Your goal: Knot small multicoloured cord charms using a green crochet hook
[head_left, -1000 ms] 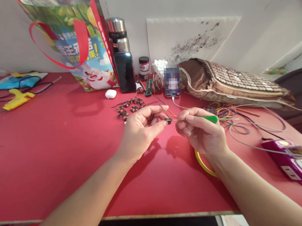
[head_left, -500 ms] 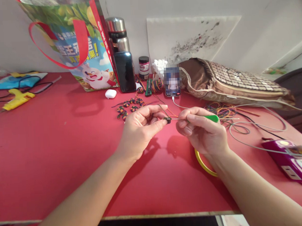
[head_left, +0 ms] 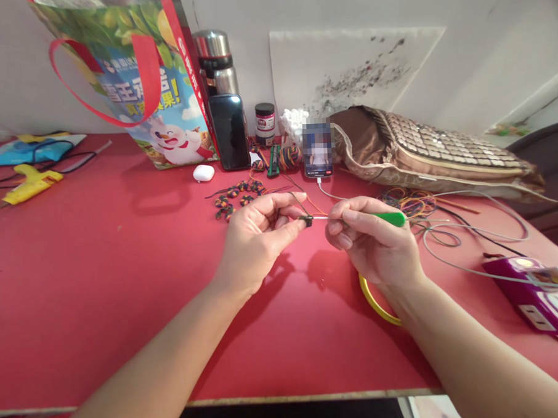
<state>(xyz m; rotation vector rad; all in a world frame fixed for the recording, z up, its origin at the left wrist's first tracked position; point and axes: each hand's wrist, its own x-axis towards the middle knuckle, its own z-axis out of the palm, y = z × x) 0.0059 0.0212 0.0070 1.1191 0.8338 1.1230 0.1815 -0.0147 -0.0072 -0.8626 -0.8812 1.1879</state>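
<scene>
My left hand (head_left: pixel 266 237) pinches a small dark piece of crochet (head_left: pixel 308 220) between thumb and fingers, with yarn running up over the index finger. My right hand (head_left: pixel 372 236) is closed on a crochet hook with a green handle (head_left: pixel 391 219). The hook's thin metal shaft points left, its tip at the dark piece. A multicoloured yarn strand (head_left: pixel 316 205) trails from behind the hands. Beyond my left hand lies a string of small crocheted flowers (head_left: pixel 234 195).
A yarn ball (head_left: pixel 290 157), green cutter (head_left: pixel 274 160), propped phone (head_left: pixel 318 152) and black phone (head_left: pixel 229 132) stand behind. Tangled yarn (head_left: pixel 410 203) and a brown cushion (head_left: pixel 424 141) lie right. A yellow ring (head_left: pixel 376 306) sits under my right wrist; a yellow glue gun (head_left: pixel 30 183) lies left.
The dark piece has turned slightly between my left fingers, and more of the hook's shaft shows between the hands. Both hands stay in nearly the same place.
</scene>
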